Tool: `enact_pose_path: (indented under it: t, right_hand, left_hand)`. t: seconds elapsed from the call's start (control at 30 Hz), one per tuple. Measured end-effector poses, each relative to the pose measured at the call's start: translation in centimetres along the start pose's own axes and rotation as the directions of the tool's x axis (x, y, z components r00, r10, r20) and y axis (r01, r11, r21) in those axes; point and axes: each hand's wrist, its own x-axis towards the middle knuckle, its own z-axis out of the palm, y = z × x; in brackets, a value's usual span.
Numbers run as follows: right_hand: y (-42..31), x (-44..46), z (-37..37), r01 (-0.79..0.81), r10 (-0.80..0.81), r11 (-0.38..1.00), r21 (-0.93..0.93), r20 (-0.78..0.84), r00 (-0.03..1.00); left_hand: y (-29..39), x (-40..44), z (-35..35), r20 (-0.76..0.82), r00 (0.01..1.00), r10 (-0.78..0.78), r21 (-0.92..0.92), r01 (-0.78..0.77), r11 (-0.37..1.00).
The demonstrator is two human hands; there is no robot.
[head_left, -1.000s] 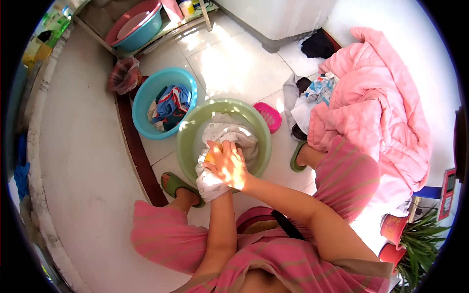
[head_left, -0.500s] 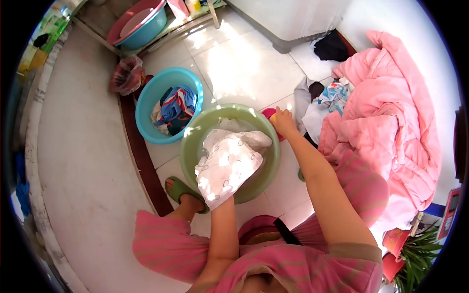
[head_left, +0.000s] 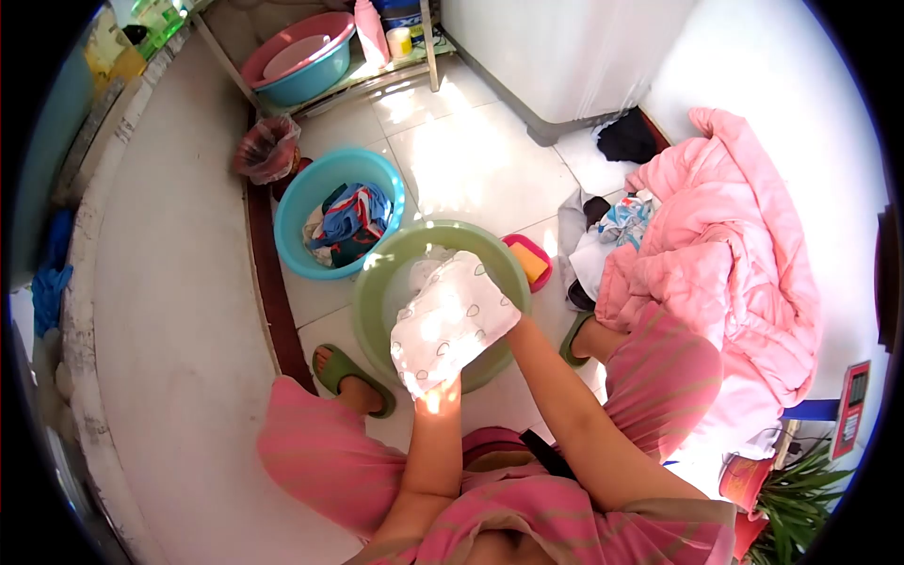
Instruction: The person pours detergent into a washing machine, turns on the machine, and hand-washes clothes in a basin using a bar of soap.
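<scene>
A white cloth with a dark outline pattern (head_left: pixel 450 315) is held up over the green basin (head_left: pixel 365 320), spread between my two hands. My left hand (head_left: pixel 439 394) is under the cloth's near edge, its fingers covered by the fabric. At the cloth's right edge is my right hand (head_left: pixel 517 330), with its fingers hidden behind the fabric. More wet white fabric (head_left: pixel 428 268) lies in the basin below. Just right of the basin, a yellow soap bar (head_left: pixel 529 263) rests in a red dish (head_left: pixel 543 280), apart from both hands.
A blue basin of clothes (head_left: pixel 287 240) stands at the left rear. To the right lie a pink quilt (head_left: pixel 716 264) and loose laundry (head_left: pixel 589 259). Green slippers (head_left: pixel 353 381) flank the basin. A shelf with tubs (head_left: pixel 315 80) and a white appliance (head_left: pixel 556 66) stand behind.
My right hand has left the yellow soap bar by the dish and come back to the cloth's right edge. The cloth is now stretched between both hands. The view has shifted slightly.
</scene>
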Motion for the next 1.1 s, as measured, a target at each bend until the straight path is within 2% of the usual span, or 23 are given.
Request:
enact_pose_path:
  t: [0.03,0.07,0.1,0.13,0.17,0.23,0.3,0.33,0.4,0.43,0.47,0.5,0.53,0.57,0.6,0.63,0.7,0.8,0.83,0.87,0.97,1.0,1.1]
  right_hand:
    - [-1.3,-0.4,-0.2,-0.077,0.076,0.995,0.055,0.031,0.997]
    - [-2.6,-0.6,-0.7,-0.172,0.164,0.977,0.129,0.068,0.984]
    - [-3.7,-0.8,-1.3,-0.279,0.262,0.938,0.205,0.110,0.959]
    - [-5.5,-1.0,-2.3,-0.381,0.352,0.879,0.286,0.151,0.924]
    - [-7.5,-1.1,-3.8,-0.456,0.419,0.809,0.371,0.178,0.890]
    - [-11.8,-1.1,-7.5,-0.405,0.399,0.700,0.588,0.148,0.905]
    - [-14.4,-0.2,-11.7,-0.121,0.169,0.617,0.777,0.019,0.985]
    - [-14.3,0.7,-12.5,-0.116,0.163,0.621,0.775,0.017,0.986]
    - [-12.8,2.6,-12.7,0.147,-0.078,0.850,0.506,-0.154,0.985]
    - [-11.7,2.7,-11.9,0.149,-0.082,0.851,0.503,-0.152,0.985]
    - [-10.9,2.3,-10.7,0.211,-0.169,0.971,0.109,-0.306,0.937]
    - [-10.0,1.8,-9.7,0.191,-0.308,0.933,-0.306,-0.404,0.861]
    - [-10.2,-0.4,-8.5,0.207,-0.322,0.910,-0.360,-0.297,0.899]
    - [-11.0,-2.4,-7.7,0.164,-0.204,0.907,-0.388,-0.064,0.977]
    - [-10.9,-4.7,-5.8,0.204,-0.200,0.871,-0.446,0.057,0.978]
    - [-9.5,-7.3,-3.1,0.380,-0.336,0.772,-0.509,0.181,0.924]
    - [-10.4,-12.6,0.2,0.669,-0.578,0.653,-0.356,0.337,0.743]
    - [-9.0,-10.1,1.9,0.744,-0.689,0.539,-0.395,0.301,0.659]
    - [-8.8,-7.0,1.3,0.506,-0.477,0.692,-0.515,0.201,0.856]
    - [-8.9,-4.1,0.6,0.226,-0.233,0.766,-0.602,0.068,0.970]
    - [-10.2,-3.6,1.6,0.244,-0.330,0.819,-0.519,-0.077,0.941]
    - [-10.5,-5.0,2.8,0.249,-0.308,0.849,-0.467,-0.053,0.950]
    - [-13.2,-9.9,3.5,0.643,-0.679,0.650,-0.405,0.072,0.731]
  left_hand:
    - [1.2,-0.1,0.5,-0.063,0.997,0.041,-0.129,-0.049,0.991]
    - [2.3,-0.1,0.2,0.055,0.987,0.149,0.219,-0.158,0.963]
    - [3.5,0.0,0.0,0.171,0.952,0.254,0.512,-0.306,0.803]
    - [4.2,0.2,0.2,0.210,0.920,0.330,0.595,-0.388,0.704]
    - [4.3,0.4,0.5,0.160,0.944,0.287,0.447,-0.329,0.832]
    - [4.3,0.8,2.1,0.091,0.986,0.142,-0.091,-0.134,0.987]
    - [4.4,0.7,4.2,0.192,0.981,-0.026,-0.449,0.111,0.887]
    - [4.3,0.5,5.4,0.259,0.960,-0.105,-0.540,0.234,0.808]
    - [3.7,-1.0,8.0,0.406,0.823,-0.397,-0.599,0.568,0.564]
    - [2.8,-2.0,8.9,0.463,0.661,-0.591,-0.617,0.719,0.320]
    - [3.0,-2.6,9.3,0.565,0.359,-0.743,-0.692,0.697,-0.189]
    - [3.1,-2.5,9.0,0.565,0.365,-0.740,-0.695,0.694,-0.188]
    - [3.9,-2.1,8.4,0.667,0.367,-0.648,-0.689,0.634,-0.351]
    - [4.2,-1.9,7.8,0.752,0.377,-0.541,-0.650,0.566,-0.507]
    - [-0.2,-1.3,6.9,0.718,0.607,-0.340,-0.694,0.588,-0.416]
    - [-1.1,0.0,5.1,0.658,0.691,-0.299,-0.741,0.666,-0.091]
    - [-0.2,-0.5,4.2,0.680,0.732,-0.029,-0.732,0.678,-0.068]
    - [0.6,-0.1,4.3,0.574,0.722,-0.386,-0.780,0.626,0.011]
    - [0.7,-0.5,4.4,0.517,0.695,-0.500,-0.790,0.613,0.035]
    - [1.0,-0.5,4.6,0.451,0.662,-0.598,-0.797,0.600,0.063]
    - [3.4,0.8,3.5,0.486,0.727,-0.486,-0.778,0.612,0.138]
    - [-0.2,0.5,2.2,0.561,0.780,-0.277,-0.804,0.593,0.041]
    - [-3.4,1.2,1.5,0.572,0.773,-0.273,-0.787,0.611,0.082]
